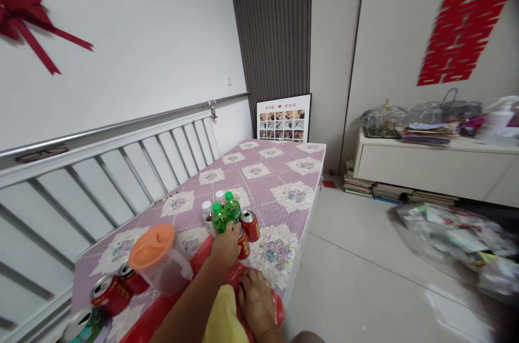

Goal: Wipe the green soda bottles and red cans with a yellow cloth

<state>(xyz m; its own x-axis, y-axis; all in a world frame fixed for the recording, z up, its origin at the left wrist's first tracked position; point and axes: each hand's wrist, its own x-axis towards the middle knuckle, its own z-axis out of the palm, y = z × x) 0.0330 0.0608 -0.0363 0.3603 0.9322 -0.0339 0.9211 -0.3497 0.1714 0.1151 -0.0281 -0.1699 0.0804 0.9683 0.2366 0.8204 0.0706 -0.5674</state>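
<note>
My left hand (225, 246) reaches forward over the flowered purple mattress (284, 170), its fingers closed round a red drink can (244, 246). A second red can (251, 224) stands just beyond it. Two green bottles (225, 212) and two white-capped bottles (207, 214) are clustered behind the hand. My right hand (255, 300) lies nearer to me, fingers spread flat on a red plastic bag (278, 304), beside something yellow (225, 317).
A clear pitcher with an orange lid (157, 257) stands to the left, with two red cans (119, 288) and a green can (87, 325) beside it. White bed rails (121, 170) run along the wall. A low white cabinet (430, 167), stacked books and a plastic bag (458, 240) are on the right.
</note>
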